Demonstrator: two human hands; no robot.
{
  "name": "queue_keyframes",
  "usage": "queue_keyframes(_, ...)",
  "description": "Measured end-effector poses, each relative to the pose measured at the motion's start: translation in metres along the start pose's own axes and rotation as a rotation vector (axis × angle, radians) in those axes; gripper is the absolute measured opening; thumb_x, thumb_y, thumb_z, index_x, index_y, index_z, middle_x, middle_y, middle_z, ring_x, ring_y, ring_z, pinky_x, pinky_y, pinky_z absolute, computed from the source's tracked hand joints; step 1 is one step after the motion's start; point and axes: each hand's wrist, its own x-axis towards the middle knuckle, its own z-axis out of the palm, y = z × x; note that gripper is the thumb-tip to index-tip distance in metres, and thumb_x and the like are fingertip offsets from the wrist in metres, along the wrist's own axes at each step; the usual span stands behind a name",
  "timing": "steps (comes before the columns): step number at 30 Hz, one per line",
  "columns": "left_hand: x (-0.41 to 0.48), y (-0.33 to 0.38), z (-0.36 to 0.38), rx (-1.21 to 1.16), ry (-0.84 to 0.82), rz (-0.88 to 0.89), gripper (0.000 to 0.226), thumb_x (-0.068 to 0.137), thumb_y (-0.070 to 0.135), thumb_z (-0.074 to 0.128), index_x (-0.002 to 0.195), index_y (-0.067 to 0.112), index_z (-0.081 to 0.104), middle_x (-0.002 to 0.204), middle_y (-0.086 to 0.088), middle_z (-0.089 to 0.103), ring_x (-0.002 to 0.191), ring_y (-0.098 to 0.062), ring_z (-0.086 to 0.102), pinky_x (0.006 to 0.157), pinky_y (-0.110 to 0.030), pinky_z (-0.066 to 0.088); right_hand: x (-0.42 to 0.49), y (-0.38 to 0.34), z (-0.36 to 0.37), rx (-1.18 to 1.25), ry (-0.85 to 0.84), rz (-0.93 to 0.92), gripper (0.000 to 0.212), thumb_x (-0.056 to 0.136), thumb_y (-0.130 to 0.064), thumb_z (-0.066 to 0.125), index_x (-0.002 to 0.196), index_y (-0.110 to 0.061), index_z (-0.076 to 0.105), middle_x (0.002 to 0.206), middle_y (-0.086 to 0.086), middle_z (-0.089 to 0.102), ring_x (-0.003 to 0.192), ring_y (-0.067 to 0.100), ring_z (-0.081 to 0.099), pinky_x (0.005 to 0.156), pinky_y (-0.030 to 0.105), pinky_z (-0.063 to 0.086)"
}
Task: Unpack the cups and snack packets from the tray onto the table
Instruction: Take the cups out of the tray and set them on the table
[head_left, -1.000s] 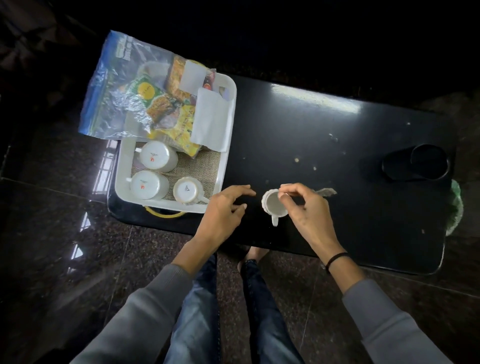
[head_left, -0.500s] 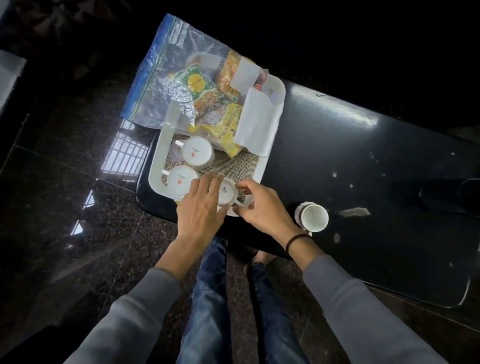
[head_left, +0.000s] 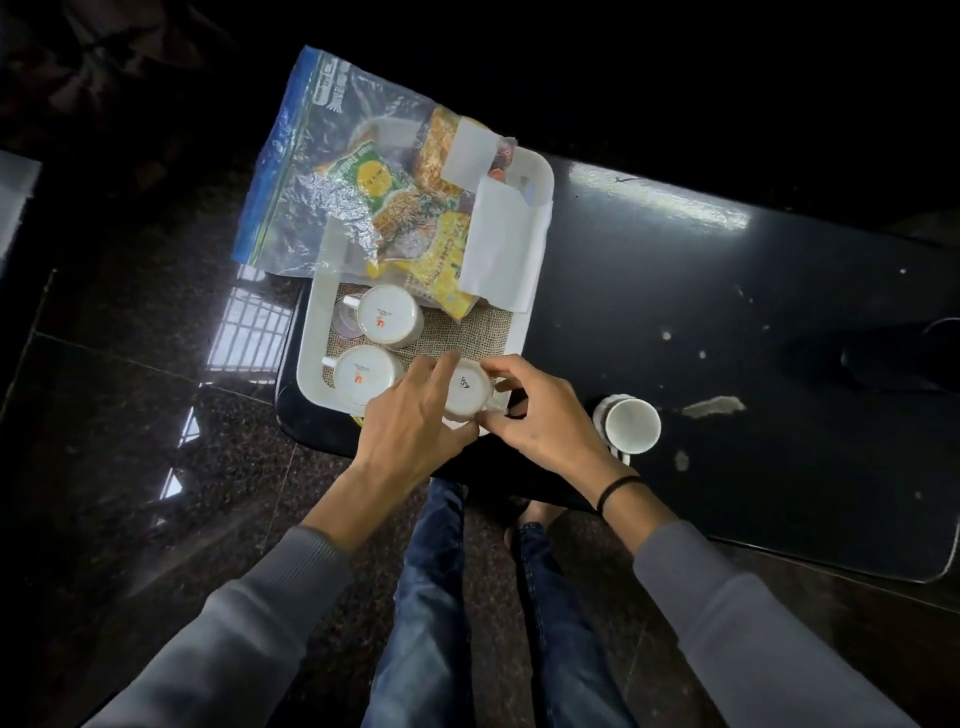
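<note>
A white tray (head_left: 311, 338) sits on the left end of the black table (head_left: 675, 312). Inside it, three white cups stand upside down on a burlap mat: a far one (head_left: 389, 314), a near-left one (head_left: 363, 376), and a near-right one (head_left: 467, 389). Both hands grip the near-right cup: my left hand (head_left: 415, 421) on its left side, my right hand (head_left: 540, 415) on its right side by the handle. A clear zip bag (head_left: 322, 171) with yellow snack packets (head_left: 431, 239) lies over the tray's far half. One cup (head_left: 628, 423) stands mouth-up on the table, right of my hands.
White paper napkins (head_left: 501, 244) lie over the tray's far right corner. A dark round object (head_left: 904, 358) sits at the table's right end. Crumbs and a pale smear (head_left: 719, 405) dot the tabletop. Dark polished floor lies to the left, my legs below.
My right hand let go of the cup that now stands on the table. Both hands moved left to the tray and closed around the near-right upside-down cup.
</note>
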Motion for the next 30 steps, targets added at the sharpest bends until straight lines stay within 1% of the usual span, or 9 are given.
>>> queue_keyframes(5,0.003,0.027,-0.008,-0.291,0.082,-0.028,0.076,0.071,0.063,0.075,0.133,0.021,0.058,0.115,-0.001,0.07,0.094,-0.024,0.07,0.074,-0.04,0.058,-0.026,0.013,-0.032,0.21,0.074,0.027,0.045,0.087,-0.033,0.076,0.13,-0.034,0.064,0.122,-0.014,0.07,0.113,0.0,0.064,0.094,0.019,0.052)
queue_keyframes(8,0.006,0.053,-0.01,-0.688,-0.073,-0.183,0.059,0.065,0.065,0.08,0.113,0.031,0.068,0.094,0.011,0.076,0.085,-0.004,0.072,0.073,-0.027,0.058,-0.045,0.023,-0.055,0.487,0.116,0.054,0.036,0.089,-0.032,0.076,0.124,-0.027,0.069,0.115,-0.008,0.075,0.11,0.005,0.069,0.096,0.024,0.053)
queue_keyframes(13,0.006,0.115,0.007,-1.128,-0.323,-0.303,0.05,0.073,0.064,0.075,0.096,0.02,0.078,0.089,-0.004,0.081,0.084,-0.023,0.079,0.063,-0.029,0.062,-0.081,0.055,-0.091,0.705,0.152,0.082,0.048,0.078,-0.044,0.085,0.121,-0.028,0.069,0.121,-0.004,0.075,0.118,0.013,0.068,0.103,0.035,0.051)
queue_keyframes(16,0.007,0.154,0.022,-1.145,-0.465,-0.331,0.048,0.079,0.067,0.067,0.091,0.024,0.083,0.087,-0.007,0.081,0.08,-0.024,0.079,0.062,-0.028,0.059,-0.102,0.08,-0.103,0.732,0.219,0.13,0.062,0.068,-0.044,0.091,0.122,-0.028,0.066,0.12,-0.006,0.075,0.114,0.01,0.07,0.1,0.033,0.053)
queue_keyframes(20,0.007,0.194,0.049,-0.996,-0.616,-0.322,0.063,0.085,0.074,0.049,0.094,0.02,0.08,0.088,-0.003,0.082,0.076,-0.019,0.078,0.061,-0.029,0.059,-0.127,0.115,-0.115,0.645,0.38,0.247,0.057,0.066,-0.054,0.089,0.114,-0.033,0.067,0.112,-0.013,0.076,0.107,0.005,0.072,0.089,0.028,0.06)
queue_keyframes(24,0.006,0.225,0.075,-0.851,-0.662,-0.266,0.051,0.1,0.056,0.044,0.091,0.02,0.079,0.089,0.001,0.081,0.078,-0.02,0.078,0.065,-0.03,0.061,-0.146,0.148,-0.125,0.416,0.508,0.425,0.064,0.064,-0.065,0.081,0.113,-0.029,0.064,0.103,-0.01,0.075,0.095,0.008,0.073,0.084,0.04,0.063)
queue_keyframes(26,0.006,0.236,0.086,-0.823,-0.646,-0.253,0.037,0.102,0.046,0.049,0.096,0.022,0.075,0.089,0.001,0.081,0.075,-0.019,0.076,0.067,-0.033,0.061,-0.152,0.161,-0.129,0.349,0.542,0.475,0.06,0.066,-0.064,0.08,0.109,-0.025,0.063,0.1,-0.008,0.073,0.089,0.011,0.073,0.077,0.038,0.063)
queue_keyframes(28,0.007,0.243,0.097,-0.791,-0.626,-0.245,0.027,0.101,0.04,0.054,0.106,0.022,0.073,0.092,0.001,0.08,0.073,-0.015,0.075,0.069,-0.033,0.063,-0.153,0.169,-0.133,0.257,0.557,0.509,0.056,0.068,-0.065,0.078,0.103,-0.024,0.061,0.095,-0.008,0.071,0.082,0.008,0.069,0.063,0.025,0.054)
queue_keyframes(30,0.01,0.249,0.105,-0.76,-0.619,-0.232,0.025,0.1,0.036,0.055,0.114,0.02,0.07,0.094,0.0,0.079,0.071,-0.012,0.074,0.069,-0.032,0.063,-0.151,0.177,-0.137,0.186,0.568,0.555,0.058,0.067,-0.068,0.076,0.098,-0.021,0.059,0.091,-0.007,0.066,0.079,0.006,0.063,0.055,0.02,0.043)
